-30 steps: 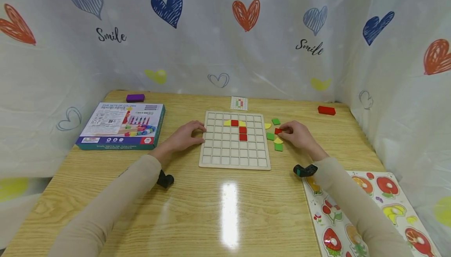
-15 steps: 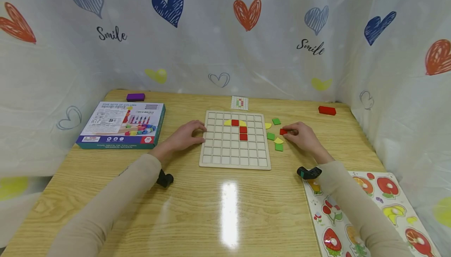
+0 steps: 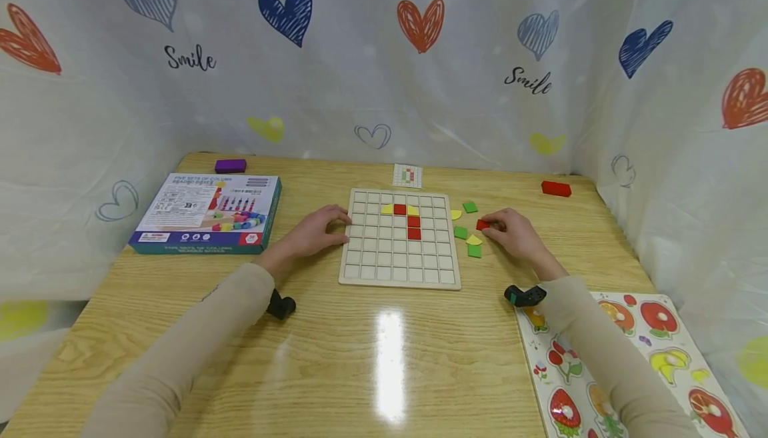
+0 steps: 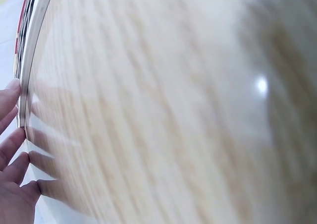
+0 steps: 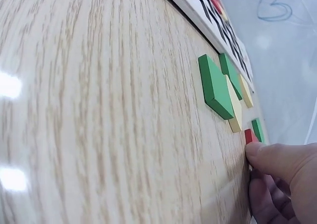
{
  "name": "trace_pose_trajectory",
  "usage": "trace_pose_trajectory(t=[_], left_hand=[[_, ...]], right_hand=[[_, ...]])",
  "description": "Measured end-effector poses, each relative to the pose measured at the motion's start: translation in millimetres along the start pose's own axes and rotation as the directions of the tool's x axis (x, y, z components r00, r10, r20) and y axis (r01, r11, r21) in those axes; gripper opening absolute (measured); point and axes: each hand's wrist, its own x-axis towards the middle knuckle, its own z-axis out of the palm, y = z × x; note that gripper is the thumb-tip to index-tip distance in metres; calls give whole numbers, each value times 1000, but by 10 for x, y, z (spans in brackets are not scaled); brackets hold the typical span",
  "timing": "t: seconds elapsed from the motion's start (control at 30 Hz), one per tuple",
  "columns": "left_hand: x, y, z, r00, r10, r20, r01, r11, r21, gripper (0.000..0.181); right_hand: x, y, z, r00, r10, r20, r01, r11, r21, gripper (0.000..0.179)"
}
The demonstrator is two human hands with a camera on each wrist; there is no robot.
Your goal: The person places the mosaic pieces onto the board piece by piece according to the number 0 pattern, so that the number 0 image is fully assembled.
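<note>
A wooden grid board (image 3: 367,248) lies mid-table, with red squares and yellow pieces set in several cells. At its left edge rests my left hand (image 3: 315,231), fingertips and thumb against the side; the left wrist view has these fingers (image 4: 14,147) along the rim. Right of the board, my right hand (image 3: 513,235) pinches a red square tile (image 3: 482,225). In the right wrist view the thumb presses on that red tile (image 5: 249,135), low at the tabletop. Beside it lie green square tiles (image 3: 460,232) and yellow pieces (image 3: 474,240).
Behind the board lies a small pattern card (image 3: 408,176). A boxed toy set (image 3: 207,215) and a purple block (image 3: 231,166) are at left. To the right are a red block (image 3: 556,189) and a fruit puzzle board (image 3: 636,358), partly under the right sleeve.
My right hand has shifted slightly right with the red tile, away from the green and yellow pieces, then stayed there. The left hand has kept its place at the board.
</note>
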Motion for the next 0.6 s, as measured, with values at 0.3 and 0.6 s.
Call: trace_pose_trajectory(t=[0.3,0.6], left_hand=[[6,18,0,1000,-24,5,24,1000,-17,36],[10,10,6,999,-32,0,32,999,-10,35]], right_hand=[[-18,8,-9,999,35,-3,-35,999,18,32],[-119,-150,-11,992,118,-51,-109,982,152,36]])
